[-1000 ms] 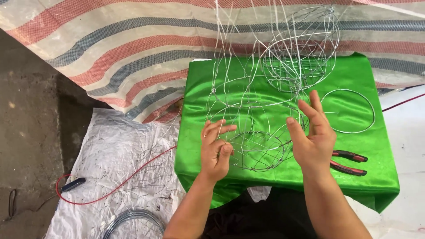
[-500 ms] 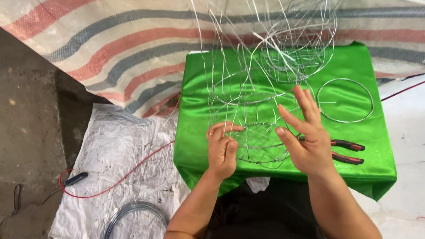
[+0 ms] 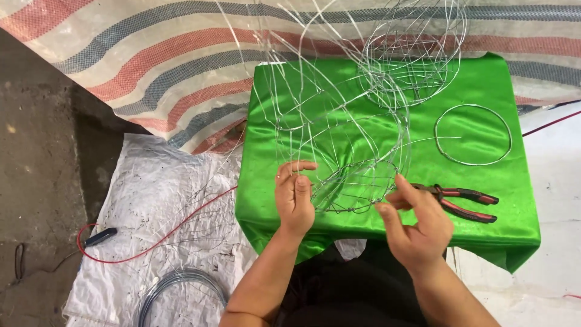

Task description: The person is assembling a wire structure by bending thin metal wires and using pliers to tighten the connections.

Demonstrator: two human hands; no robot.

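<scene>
One wire frame (image 3: 339, 151), a tangle of thin silver loops and ribs, stands on the table (image 3: 514, 218), which is draped in shiny green cloth. The frame's lower ring lies near the table's front edge, about midway along it, and the ribs rise from there toward the back edge. A second wire form (image 3: 411, 66), a rounded cage of the same silver wire, sits at the back of the table, right of centre, touching or overlapping the first frame's upper ribs; where one ends and the other begins cannot be told.

The left hand (image 3: 295, 200) is curled, thumb and forefinger pinched on the left side of the lower ring, the other fingers folded under. The right hand (image 3: 417, 227) is half closed, its thumb and first fingers nipping the ring's right side, palm turned up toward the camera. Both hands grip the same ring, well apart from each other.

One pair of pliers (image 3: 466, 203) with red and black handles lies on the cloth just beside the right hand, near the table's front right corner. One loose wire hoop (image 3: 472, 134), a plain circle, lies flat toward the right edge, behind the pliers.

On the floor to the left of the table a crumpled white sheet (image 3: 151, 206) is spread. On it run one red cable (image 3: 163, 236) ending at a small black plug (image 3: 100, 237), and one coil of grey wire (image 3: 181, 287) near the bottom. A striped tarpaulin (image 3: 151, 60) in red, grey and white hangs behind the table.
</scene>
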